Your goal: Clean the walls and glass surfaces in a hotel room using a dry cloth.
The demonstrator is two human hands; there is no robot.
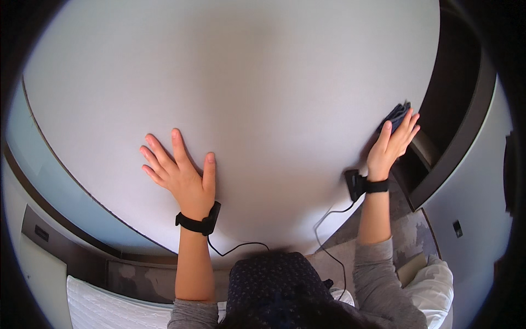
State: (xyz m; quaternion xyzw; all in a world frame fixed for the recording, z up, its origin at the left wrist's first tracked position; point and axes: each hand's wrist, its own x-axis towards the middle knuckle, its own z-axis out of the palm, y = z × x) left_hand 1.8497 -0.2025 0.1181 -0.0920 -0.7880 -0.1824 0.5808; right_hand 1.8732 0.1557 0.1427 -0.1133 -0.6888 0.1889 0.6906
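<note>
A large, smooth off-white panel fills most of the view before me. My left hand lies against it with the fingers spread and holds nothing. Near the panel's right edge, my right hand holds a folded dark blue cloth against the surface. Part of the cloth is hidden behind the fingers. Each wrist wears a black band with a small device, the left device and the right device, and a thin black cable runs from each towards my body.
Past the panel's right edge is a dark opening with a brown frame. A pale blue strip runs along the left edge. Below are a white quilted mattress, patterned carpet and a white bundle of bedding.
</note>
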